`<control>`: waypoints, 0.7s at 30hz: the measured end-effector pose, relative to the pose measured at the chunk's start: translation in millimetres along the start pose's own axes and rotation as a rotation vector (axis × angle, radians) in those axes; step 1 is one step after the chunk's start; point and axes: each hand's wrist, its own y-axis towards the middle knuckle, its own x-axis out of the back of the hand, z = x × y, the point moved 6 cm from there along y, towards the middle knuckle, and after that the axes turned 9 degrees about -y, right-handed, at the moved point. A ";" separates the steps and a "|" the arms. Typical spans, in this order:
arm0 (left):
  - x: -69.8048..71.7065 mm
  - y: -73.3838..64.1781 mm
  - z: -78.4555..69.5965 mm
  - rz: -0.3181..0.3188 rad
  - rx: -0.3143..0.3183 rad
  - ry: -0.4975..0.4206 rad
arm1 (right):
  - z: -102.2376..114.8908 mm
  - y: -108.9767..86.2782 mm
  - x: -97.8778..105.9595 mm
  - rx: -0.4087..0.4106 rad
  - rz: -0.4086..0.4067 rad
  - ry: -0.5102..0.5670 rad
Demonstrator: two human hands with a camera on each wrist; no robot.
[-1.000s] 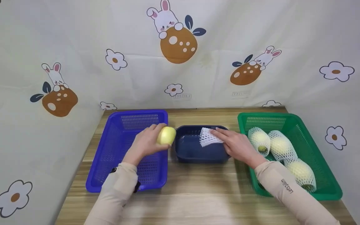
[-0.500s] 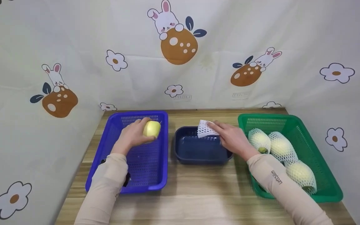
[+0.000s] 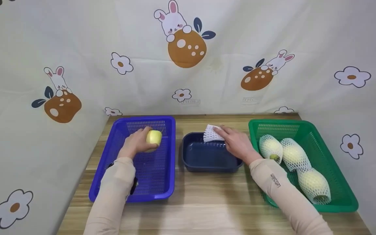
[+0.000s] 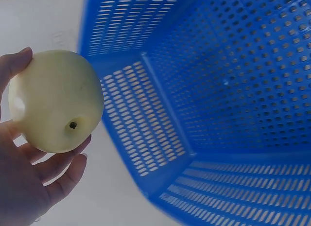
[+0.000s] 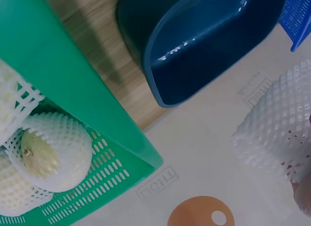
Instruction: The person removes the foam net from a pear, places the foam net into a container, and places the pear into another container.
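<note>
My left hand (image 3: 136,142) grips a smooth, round, pale yellow-green fruit (image 3: 154,137) over the blue basket (image 3: 172,156). In the left wrist view, thumb and fingers curl round the fruit (image 4: 58,99), and a small dark pit shows on its skin. Over the back of the dark blue tub (image 3: 212,169), my right hand (image 3: 238,143) pinches a white foam net sleeve (image 3: 211,133). The right wrist view shows this net (image 5: 279,124) at the right edge, with most of the hand out of frame.
At the right, a green basket (image 3: 330,153) holds several fruits in foam nets, among them one netted fruit (image 3: 313,184) near its front. The baskets and tub stand on a wooden table (image 3: 204,202), with a printed cloth (image 3: 227,78) behind.
My left hand has carried the fruit leftward from beside the tub to over the blue basket. My right hand has moved slightly back and left with the foam net sleeve.
</note>
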 end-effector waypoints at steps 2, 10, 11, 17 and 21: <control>-4.6 1.7 5.0 0.010 0.018 -0.004 | 0.7 0.2 -4.9 0.000 0.004 -0.001; -24.0 4.9 23.5 0.064 0.068 -0.006 | 7.0 -2.2 -23.8 -0.001 0.021 -0.025; -26.5 4.7 25.5 0.076 0.076 -0.008 | 8.0 -2.7 -26.2 0.002 0.023 -0.028; -40.7 2.3 34.8 0.160 0.116 -0.016 | 11.7 -5.1 -37.5 0.011 0.029 -0.036; -48.8 0.9 39.6 0.203 0.150 -0.011 | 11.6 -7.0 -45.6 -0.002 0.061 -0.047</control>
